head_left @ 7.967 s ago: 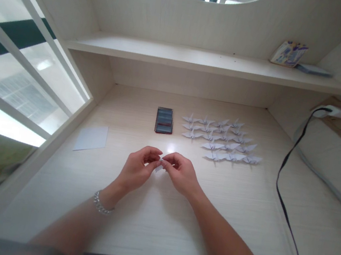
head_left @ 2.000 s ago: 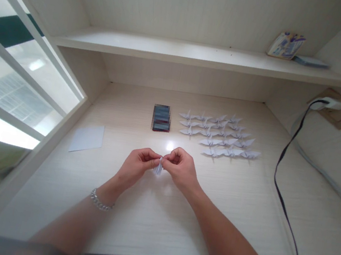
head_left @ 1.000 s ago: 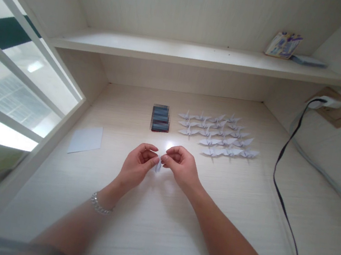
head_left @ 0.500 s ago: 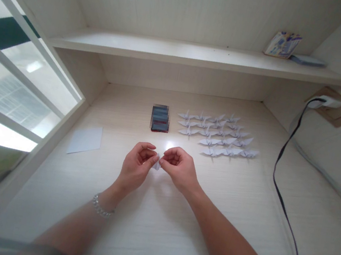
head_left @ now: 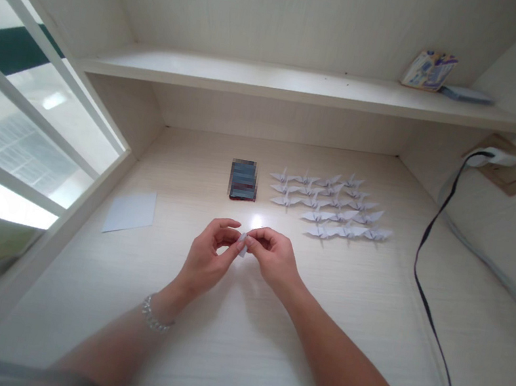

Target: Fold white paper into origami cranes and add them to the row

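A small folded piece of pale paper point(head_left: 243, 244) is pinched between my left hand point(head_left: 207, 256) and my right hand point(head_left: 272, 259), just above the middle of the light wooden desk point(head_left: 368, 305). Both hands have fingertips closed on it, thumbs meeting at its top. My left wrist wears a chain bracelet point(head_left: 154, 320). Beyond my right hand lie several finished white paper cranes point(head_left: 330, 206) in rows. A flat sheet of pale paper point(head_left: 130, 211) lies to the left.
A dark phone point(head_left: 243, 180) lies behind my hands, left of the cranes. A black cable point(head_left: 432, 250) runs from a wall plug point(head_left: 496, 157) down the desk's right side. A shelf point(head_left: 307, 85) above carries a small packet point(head_left: 428, 69). A window frame borders the left.
My hands stay at the same spot, working the small folded paper between the fingertips; the left fingers have opened a little and the paper sits slightly higher than half a second ago.
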Motion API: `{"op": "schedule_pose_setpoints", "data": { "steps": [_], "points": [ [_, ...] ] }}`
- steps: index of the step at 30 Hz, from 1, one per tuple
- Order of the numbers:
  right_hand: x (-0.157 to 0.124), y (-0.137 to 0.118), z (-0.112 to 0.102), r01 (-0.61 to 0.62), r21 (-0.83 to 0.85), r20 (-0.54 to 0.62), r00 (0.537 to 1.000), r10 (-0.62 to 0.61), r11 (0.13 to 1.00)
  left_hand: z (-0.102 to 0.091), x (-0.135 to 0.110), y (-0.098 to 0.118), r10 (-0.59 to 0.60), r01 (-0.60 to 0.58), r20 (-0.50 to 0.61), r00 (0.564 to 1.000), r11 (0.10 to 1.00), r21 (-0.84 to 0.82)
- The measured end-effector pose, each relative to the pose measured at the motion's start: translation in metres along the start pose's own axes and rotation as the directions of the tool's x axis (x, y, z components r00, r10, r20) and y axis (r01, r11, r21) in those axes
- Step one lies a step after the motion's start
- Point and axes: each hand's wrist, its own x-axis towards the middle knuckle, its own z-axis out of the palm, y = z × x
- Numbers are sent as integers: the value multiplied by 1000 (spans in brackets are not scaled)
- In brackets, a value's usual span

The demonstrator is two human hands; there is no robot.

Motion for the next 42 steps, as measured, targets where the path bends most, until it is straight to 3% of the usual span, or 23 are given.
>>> {"op": "schedule_pose_setpoints", "data": {
  "steps": [6,11,18,23,27,35,42],
  "points": [
    [-1,0,0,37,-111,-18,999,-39,993,0,0,2,-6,6,-5,1000,999,48],
    [0,-1,0,41,6,21,999,-41,999,1,-1,3,36,-33,-50,998,998,52],
    [1,1,-2,66,0,27,997,-66,998,0,-1,2,30,-29,-43,999,999,16],
    [2,-1,-3,-3,152,87,996,-11,988,-4,1,3,-5,3,-37,999,998,-63],
    [2,-3,-4,-25,144,108,994,9,989,-7,2,3,27,-29,-25,999,997,-75],
    [1,-2,-2,59,125,-1,998,-60,990,-11,3,15,208,-202,2,978,946,255],
    [0,0,-3,166,16,4,986,-166,986,-13,4,12,136,-147,65,989,962,229]
  ]
}}
